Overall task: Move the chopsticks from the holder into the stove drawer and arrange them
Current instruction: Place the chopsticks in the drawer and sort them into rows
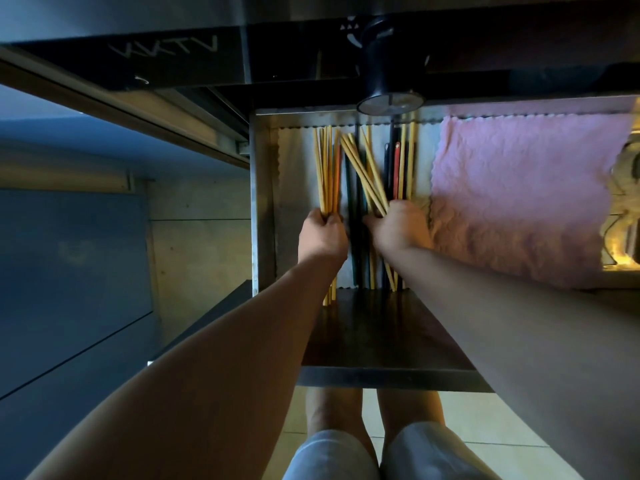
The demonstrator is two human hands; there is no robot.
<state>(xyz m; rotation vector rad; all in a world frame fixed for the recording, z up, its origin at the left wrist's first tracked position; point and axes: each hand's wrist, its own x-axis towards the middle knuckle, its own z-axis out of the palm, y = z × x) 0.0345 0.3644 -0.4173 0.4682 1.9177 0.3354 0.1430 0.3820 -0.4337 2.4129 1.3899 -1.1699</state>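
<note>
The stove drawer (263, 188) is pulled out below me, lined with a pale sheet. My left hand (322, 237) grips a straight bundle of yellow chopsticks (325, 168) at the drawer's left side. My right hand (398, 226) grips another bunch of yellow chopsticks (363, 174) that slants up to the left. Dark green and black chopsticks (353, 202) lie between the two hands. More black, red and yellow chopsticks (401, 168) lie straight to the right. The holder is not in view.
A pink cloth (519, 195) covers the right part of the drawer. The black stove knob (384, 64) juts out above the drawer's back. The drawer's dark front panel (381, 334) is under my forearms. My knees and the tiled floor (502, 420) are below.
</note>
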